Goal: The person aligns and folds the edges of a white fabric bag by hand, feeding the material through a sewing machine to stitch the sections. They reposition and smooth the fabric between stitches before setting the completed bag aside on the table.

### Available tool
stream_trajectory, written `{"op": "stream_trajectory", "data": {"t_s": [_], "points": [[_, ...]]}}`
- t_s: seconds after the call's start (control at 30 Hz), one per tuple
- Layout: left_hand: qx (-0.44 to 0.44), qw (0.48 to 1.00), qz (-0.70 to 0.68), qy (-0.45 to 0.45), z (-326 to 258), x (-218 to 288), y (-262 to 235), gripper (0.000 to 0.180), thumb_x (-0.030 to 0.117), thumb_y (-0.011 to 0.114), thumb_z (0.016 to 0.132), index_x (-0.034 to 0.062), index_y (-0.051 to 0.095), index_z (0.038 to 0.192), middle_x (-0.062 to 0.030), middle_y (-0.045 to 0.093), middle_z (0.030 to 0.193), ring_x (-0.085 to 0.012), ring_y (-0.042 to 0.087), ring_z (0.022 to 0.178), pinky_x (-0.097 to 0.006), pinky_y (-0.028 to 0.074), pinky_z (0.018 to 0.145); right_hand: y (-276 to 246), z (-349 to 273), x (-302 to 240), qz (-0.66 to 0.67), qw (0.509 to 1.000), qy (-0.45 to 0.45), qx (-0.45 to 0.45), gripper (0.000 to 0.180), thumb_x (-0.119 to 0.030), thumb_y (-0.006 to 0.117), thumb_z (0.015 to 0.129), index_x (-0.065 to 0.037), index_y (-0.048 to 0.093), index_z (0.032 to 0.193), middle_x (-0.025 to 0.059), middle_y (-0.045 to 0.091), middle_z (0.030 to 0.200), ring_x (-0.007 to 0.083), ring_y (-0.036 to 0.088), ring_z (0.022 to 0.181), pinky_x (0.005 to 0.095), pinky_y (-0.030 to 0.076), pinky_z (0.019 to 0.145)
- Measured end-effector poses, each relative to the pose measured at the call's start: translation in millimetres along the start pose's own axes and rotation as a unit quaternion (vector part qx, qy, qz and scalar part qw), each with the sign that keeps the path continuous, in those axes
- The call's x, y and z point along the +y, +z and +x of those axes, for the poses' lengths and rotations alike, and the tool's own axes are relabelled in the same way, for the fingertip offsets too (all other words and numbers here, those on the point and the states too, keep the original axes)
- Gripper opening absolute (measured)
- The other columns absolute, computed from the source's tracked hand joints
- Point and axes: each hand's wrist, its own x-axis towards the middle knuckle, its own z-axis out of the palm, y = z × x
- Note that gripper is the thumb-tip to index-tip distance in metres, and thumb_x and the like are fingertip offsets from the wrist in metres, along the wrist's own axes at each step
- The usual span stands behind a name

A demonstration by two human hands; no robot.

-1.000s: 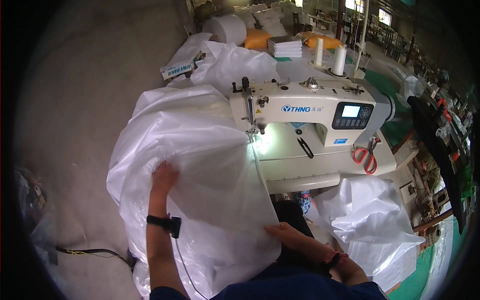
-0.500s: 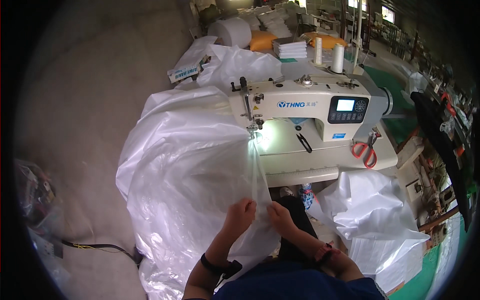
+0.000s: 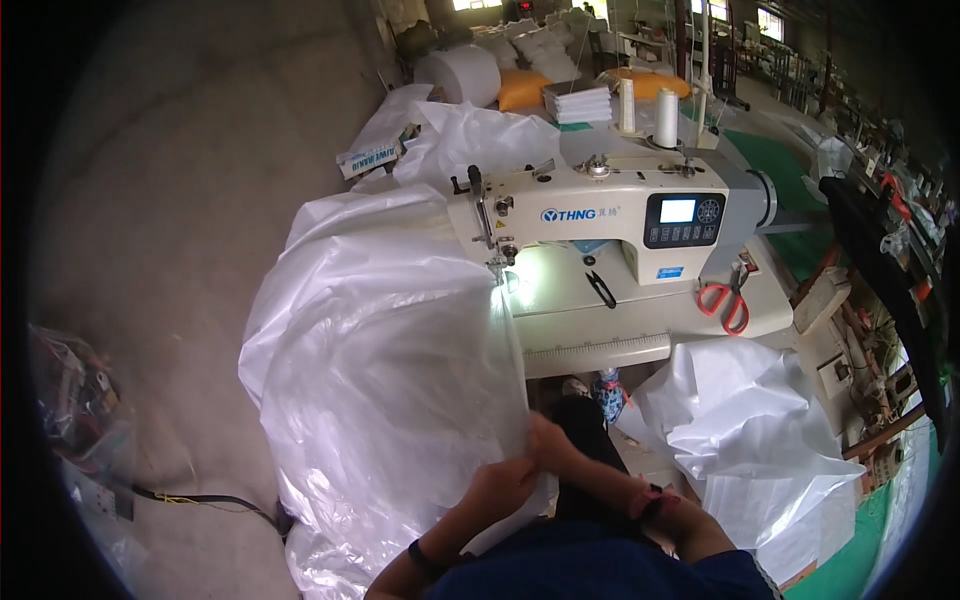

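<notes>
A large translucent white plastic sheet point(image 3: 380, 370) runs from under the needle of a white sewing machine point(image 3: 590, 210) down over the table's left side toward my lap. Lower down, my left hand point(image 3: 500, 487) is closed on the sheet near its right edge. Just above and to the right, my right hand point(image 3: 548, 445) grips that same edge, its fingers partly hidden. The two hands are close together. Between them and the lit needle area, the edge hangs in a fairly straight line.
Black thread snips point(image 3: 601, 289) and red-handled scissors point(image 3: 727, 300) lie on the machine bed. A second white sheet point(image 3: 745, 430) is heaped at the right. Thread cones point(image 3: 667, 118) stand behind the machine. A black cable point(image 3: 205, 492) crosses the floor at left.
My left hand has moved down and slightly right along the sheet, and my right hand shifted slightly left. Both still hold the edge. The whole view has shifted a little.
</notes>
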Motion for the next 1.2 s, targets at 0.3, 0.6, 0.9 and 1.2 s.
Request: {"op": "stream_trajectory", "data": {"t_s": [0.3, 0.6, 0.9, 1.2], "points": [[0.168, 0.911, 0.321, -0.197, 34, -168, -112, 0.051, 0.041, 0.052, 0.090, 0.0210, 0.043, 0.136, -0.0087, 0.034, 0.146, -0.0326, 0.029, 0.135, -0.063, 0.025, 0.101, 46, -23, 2, -0.016, 0.999, 0.023, -0.025, 0.039, -0.006, 0.043, 0.086, -0.006, 0.047, 0.124, 0.0293, 0.060, 0.094, 0.0459, 0.059, 0.091, 0.0467, 0.047, 0.075], [0.140, 0.920, 0.316, -0.185, 84, -223, -165, 0.054, 0.047, 0.046, 0.090, 0.0196, 0.042, 0.136, -0.0040, 0.032, 0.147, -0.0252, 0.028, 0.136, -0.063, 0.016, 0.105, 45, 7, 5, -0.223, 0.964, -0.137, 0.039, 0.055, -0.006, 0.049, 0.080, 0.003, 0.037, 0.133, 0.0219, 0.062, 0.083, 0.0395, 0.064, 0.076, 0.0450, 0.050, 0.065], [0.144, 0.926, 0.295, -0.185, 116, -235, -177, 0.055, 0.047, 0.047, 0.089, 0.0164, 0.044, 0.135, -0.0065, 0.031, 0.148, -0.0281, 0.027, 0.136, -0.059, 0.018, 0.107, 25, 47, -33, -0.409, 0.912, -0.023, 0.008, 0.073, -0.011, 0.055, 0.077, 0.013, 0.019, 0.136, 0.0136, 0.061, 0.066, 0.0296, 0.062, 0.054, 0.0406, 0.048, 0.049], [0.215, 0.918, 0.327, -0.068, 65, -177, -138, 0.052, 0.039, 0.057, 0.087, 0.0142, 0.048, 0.131, -0.0128, 0.037, 0.143, -0.0345, 0.031, 0.133, -0.059, 0.019, 0.106, 21, 100, -43, -0.566, 0.816, -0.113, 0.033, 0.060, -0.013, 0.056, 0.075, 0.015, 0.036, 0.124, 0.0112, 0.062, 0.060, 0.0245, 0.064, 0.051, 0.0368, 0.050, 0.045]]}}
